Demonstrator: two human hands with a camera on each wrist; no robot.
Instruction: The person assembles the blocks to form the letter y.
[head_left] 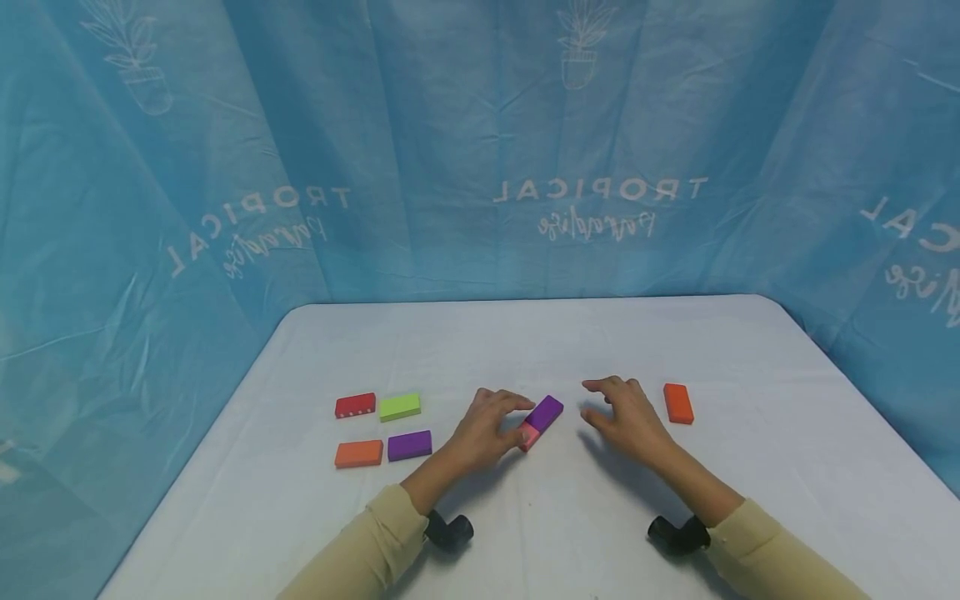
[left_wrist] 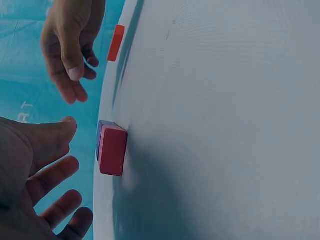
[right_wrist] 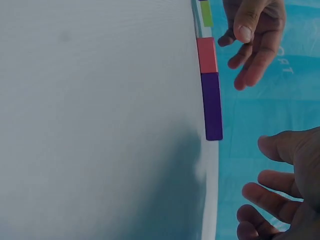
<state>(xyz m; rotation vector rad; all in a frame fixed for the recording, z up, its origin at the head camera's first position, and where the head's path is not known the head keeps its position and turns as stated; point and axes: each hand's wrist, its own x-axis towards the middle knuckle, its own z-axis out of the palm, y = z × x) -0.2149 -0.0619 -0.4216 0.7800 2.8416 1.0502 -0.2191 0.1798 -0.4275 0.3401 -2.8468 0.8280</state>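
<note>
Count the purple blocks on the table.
2: one purple block lies end to end with the pink block near the left hand; the other purple block sits just right of the leftmost orange block.

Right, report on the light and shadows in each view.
Head view: bright, with soft shadows on the white table; left wrist view: dimmer, a broad, soft-edged shadow beside the pink block; right wrist view: also dim, a similar shadow near the purple block.
</note>
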